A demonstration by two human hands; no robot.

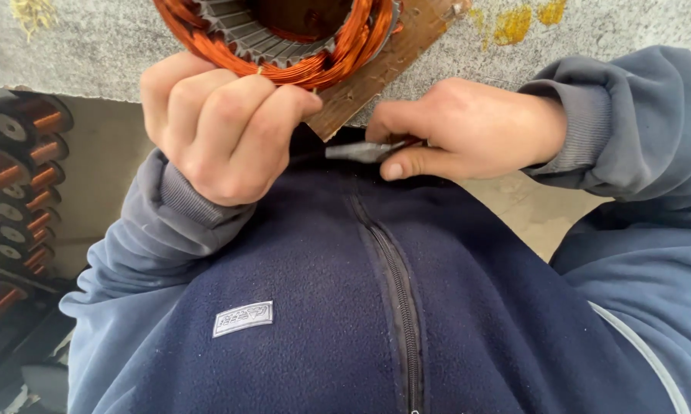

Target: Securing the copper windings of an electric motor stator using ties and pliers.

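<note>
A motor stator with copper wire windings and a grey slotted core rests on a brown wooden board at the top of the view. My left hand is curled shut against the near rim of the copper winding, pinching the wire there. My right hand lies just to the right, close to my chest, holding a small grey metal tool whose tip points left toward the left hand. My dark blue fleece jacket with a zipper fills the lower half of the view.
A grey stone bench top carries the board, with yellow stains at the top right. Below its edge on the left, several spools of copper wire sit stacked on a rack. Pale floor shows at the right.
</note>
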